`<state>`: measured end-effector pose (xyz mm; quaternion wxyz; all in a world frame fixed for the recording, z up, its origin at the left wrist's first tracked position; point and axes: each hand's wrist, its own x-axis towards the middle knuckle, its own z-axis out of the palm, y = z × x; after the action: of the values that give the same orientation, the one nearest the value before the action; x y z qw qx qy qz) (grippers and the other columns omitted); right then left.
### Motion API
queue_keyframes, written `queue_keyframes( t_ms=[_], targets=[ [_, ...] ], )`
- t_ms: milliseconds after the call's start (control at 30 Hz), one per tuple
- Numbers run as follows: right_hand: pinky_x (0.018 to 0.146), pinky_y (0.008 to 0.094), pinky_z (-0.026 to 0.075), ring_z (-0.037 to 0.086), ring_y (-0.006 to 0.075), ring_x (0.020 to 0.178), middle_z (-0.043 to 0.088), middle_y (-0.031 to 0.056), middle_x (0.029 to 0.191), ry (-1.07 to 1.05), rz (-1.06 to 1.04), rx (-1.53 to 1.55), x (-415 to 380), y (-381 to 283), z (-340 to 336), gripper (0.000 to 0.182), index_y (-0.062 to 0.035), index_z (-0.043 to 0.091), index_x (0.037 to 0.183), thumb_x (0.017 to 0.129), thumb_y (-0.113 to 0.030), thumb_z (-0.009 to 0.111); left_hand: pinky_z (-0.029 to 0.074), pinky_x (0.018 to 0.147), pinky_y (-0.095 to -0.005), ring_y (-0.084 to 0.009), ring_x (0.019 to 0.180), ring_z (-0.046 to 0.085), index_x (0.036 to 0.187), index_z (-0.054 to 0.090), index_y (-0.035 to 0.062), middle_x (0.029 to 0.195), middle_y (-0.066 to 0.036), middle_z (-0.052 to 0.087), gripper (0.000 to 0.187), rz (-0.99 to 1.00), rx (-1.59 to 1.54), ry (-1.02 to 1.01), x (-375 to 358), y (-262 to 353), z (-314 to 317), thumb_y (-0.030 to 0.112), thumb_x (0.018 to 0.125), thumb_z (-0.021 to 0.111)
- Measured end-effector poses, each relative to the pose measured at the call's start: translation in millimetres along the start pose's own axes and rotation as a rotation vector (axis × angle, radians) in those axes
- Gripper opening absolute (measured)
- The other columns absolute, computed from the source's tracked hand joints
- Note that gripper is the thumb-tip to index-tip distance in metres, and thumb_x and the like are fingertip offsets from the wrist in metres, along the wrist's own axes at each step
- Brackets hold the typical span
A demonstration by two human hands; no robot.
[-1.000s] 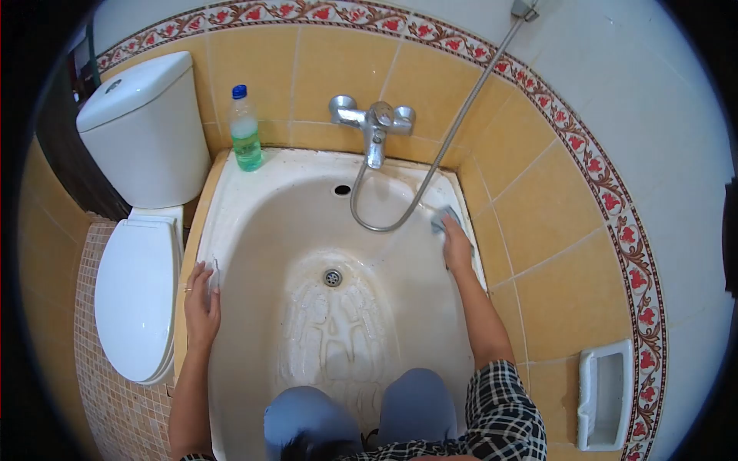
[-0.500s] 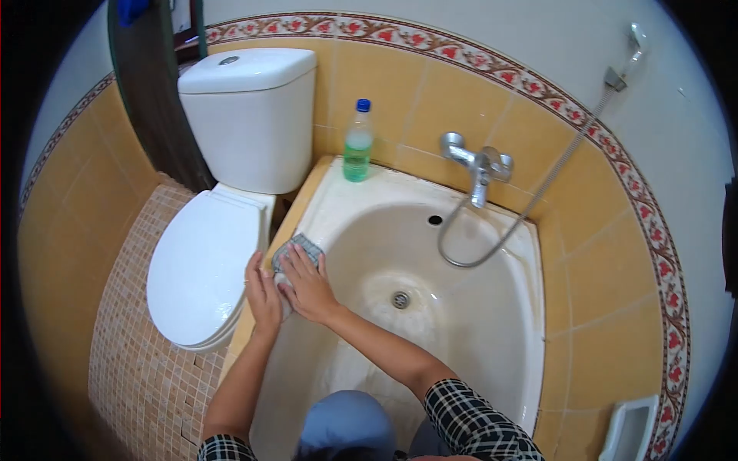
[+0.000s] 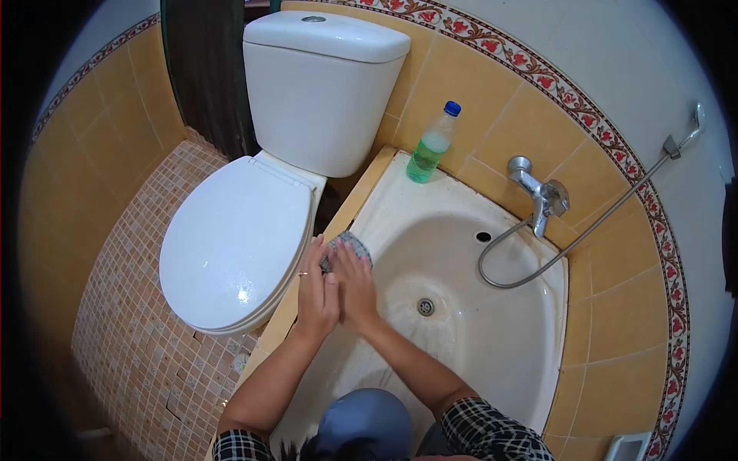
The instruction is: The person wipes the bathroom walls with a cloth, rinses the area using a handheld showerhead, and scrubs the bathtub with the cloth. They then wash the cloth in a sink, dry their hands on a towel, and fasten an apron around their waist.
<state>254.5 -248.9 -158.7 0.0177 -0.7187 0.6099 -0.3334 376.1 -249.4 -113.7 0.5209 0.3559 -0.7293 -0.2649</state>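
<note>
A grey checked cloth [image 3: 355,243] lies bunched on the rim of the bathtub [image 3: 388,192], on the side towards the toilet. My right hand [image 3: 355,288] presses down on this cloth, its fingers reaching forward over it and partly hiding it. Close against it on the left is my left hand [image 3: 317,298], fingers stretched out and a ring on one of them. Its fingertips come right to the cloth's near left edge. Farther back on the tub's corner stands a clear bottle [image 3: 427,154] with green liquid and a blue cap.
A white toilet [image 3: 234,238] with its lid down stands left of the tub, beside a yellow tiled ledge [image 3: 369,184]. On the right wall are a chrome mixer tap [image 3: 547,201] and a shower hose [image 3: 596,238] looping into the tub. The drain [image 3: 425,307] lies in the tub's floor.
The view has shifted left and closer, so the toilet looks larger. My left hand has come closer against my right hand, which still presses on the cloth.
</note>
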Motion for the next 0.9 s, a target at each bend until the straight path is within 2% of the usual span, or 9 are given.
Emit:
queue_keyframes(
  t_ms=[200,300,400,467,533,633,667,767,900],
  targets=[
    [0.111,0.0553,0.014,0.030,0.0299,0.137,0.045,0.0081,0.141,0.233,0.336,-0.270,91,141,-19,0.039,-0.0106,0.057,0.126,0.089,-0.020,0.050,0.022,0.111,-0.0461,-0.0426,0.133,0.031,0.132,0.037,-0.0068,0.140,-0.028,0.036,0.044,0.057,0.085,-0.151,5,11,1,0.012,0.092,0.039],
    [0.112,0.0549,0.012,0.022,0.0333,0.140,0.037,0.0102,0.147,0.412,0.423,-0.178,78,133,-4,0.043,-0.0082,0.053,0.130,0.087,-0.016,0.052,0.022,0.110,-0.0499,-0.0418,0.132,0.031,0.130,0.039,-0.0050,0.140,-0.025,0.037,0.044,0.003,0.139,-0.180,6,9,9,0.014,0.090,0.044],
    [0.115,0.0469,0.007,0.003,0.0396,0.143,0.002,0.0234,0.155,0.522,0.424,0.463,9,42,27,0.066,-0.0023,0.013,0.148,0.095,-0.024,0.045,0.019,0.110,-0.0523,-0.0406,0.134,0.029,0.133,0.037,-0.0045,0.142,-0.023,0.036,0.046,-0.050,0.214,-0.201,5,5,13,0.018,0.093,0.041],
    [0.115,0.0426,0.002,-0.001,0.0350,0.143,-0.002,0.0244,0.154,0.452,0.592,0.974,-42,-24,51,0.074,0.0067,-0.005,0.145,0.099,-0.040,0.029,0.018,0.111,-0.0508,-0.0398,0.136,0.028,0.134,0.037,-0.0046,0.142,-0.023,0.036,0.048,-0.102,0.276,-0.236,7,8,14,0.024,0.095,0.036],
    [0.115,0.0401,0.008,0.005,0.0332,0.143,0.000,0.0258,0.153,0.451,0.830,1.386,-52,-91,20,0.075,0.0054,-0.004,0.146,0.099,-0.031,0.042,0.015,0.112,-0.0516,-0.0382,0.138,0.025,0.136,0.037,-0.0034,0.144,-0.022,0.034,0.048,-0.143,0.333,-0.280,6,8,17,0.025,0.097,0.034],
    [0.116,0.0420,0.001,-0.002,0.0351,0.143,-0.004,0.0244,0.154,0.367,0.755,0.810,-68,-1,93,0.071,0.0059,-0.005,0.146,0.098,-0.036,0.027,0.015,0.113,-0.0516,-0.0372,0.139,0.024,0.136,0.038,-0.0024,0.146,-0.021,0.032,0.047,-0.099,0.542,-0.380,4,7,22,0.022,0.097,0.034],
    [0.116,0.0436,0.001,-0.005,0.0363,0.143,-0.005,0.0248,0.154,0.498,0.511,0.765,-42,50,83,0.067,0.0055,-0.001,0.146,0.100,-0.035,0.024,0.014,0.113,-0.0517,-0.0349,0.140,0.023,0.138,0.037,-0.0017,0.148,-0.020,0.030,0.047,-0.081,0.619,-0.420,3,7,24,0.020,0.096,0.035],
    [0.114,0.0469,-0.005,-0.010,0.0365,0.143,-0.010,0.0218,0.154,0.825,0.558,0.349,24,194,71,0.072,0.0016,-0.002,0.147,0.100,-0.046,0.025,0.013,0.113,-0.0512,-0.0329,0.141,0.022,0.139,0.036,-0.0009,0.149,-0.018,0.029,0.048,-0.074,0.704,-0.481,2,11,28,0.020,0.096,0.037],
    [0.115,0.0455,-0.004,-0.009,0.0338,0.143,-0.009,0.0212,0.154,0.868,0.683,0.491,8,200,92,0.071,0.0022,-0.001,0.147,0.101,-0.045,0.025,0.011,0.114,-0.0505,-0.0318,0.141,0.020,0.140,0.035,0.0004,0.149,-0.016,0.029,0.050,-0.031,0.758,-0.480,-1,7,32,0.021,0.095,0.039]
  ],
)
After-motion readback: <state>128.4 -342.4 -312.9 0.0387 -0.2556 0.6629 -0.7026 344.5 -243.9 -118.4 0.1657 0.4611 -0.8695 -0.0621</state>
